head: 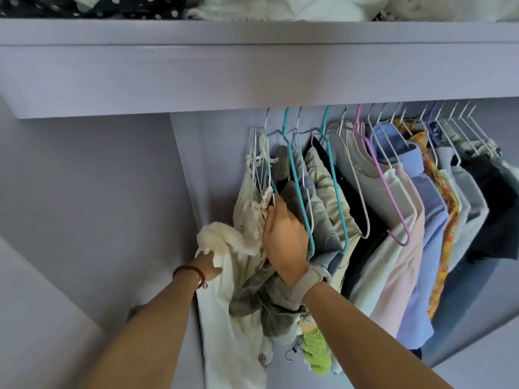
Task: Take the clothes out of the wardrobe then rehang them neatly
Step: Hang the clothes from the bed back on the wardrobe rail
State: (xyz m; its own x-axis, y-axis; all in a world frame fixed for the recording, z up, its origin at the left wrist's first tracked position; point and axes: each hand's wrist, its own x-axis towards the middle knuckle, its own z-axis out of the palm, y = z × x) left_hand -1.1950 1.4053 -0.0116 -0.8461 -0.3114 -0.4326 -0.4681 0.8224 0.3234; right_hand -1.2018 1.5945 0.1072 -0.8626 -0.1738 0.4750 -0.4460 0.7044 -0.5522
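Fingers (273,206) pinching teal hanger (297,189), left hand (209,265) gripping cream garment (224,299)

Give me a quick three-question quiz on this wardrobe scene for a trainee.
1. True or false: the right hand reaches among the hangers.
2. What does the left hand grip? A) cream garment B) purple hanger C) shelf
3. Fill in: the wrist with the grey band is the ____ one.

Key: 1 true. 2 A, the cream garment. 3 right; the left wears a red bracelet.
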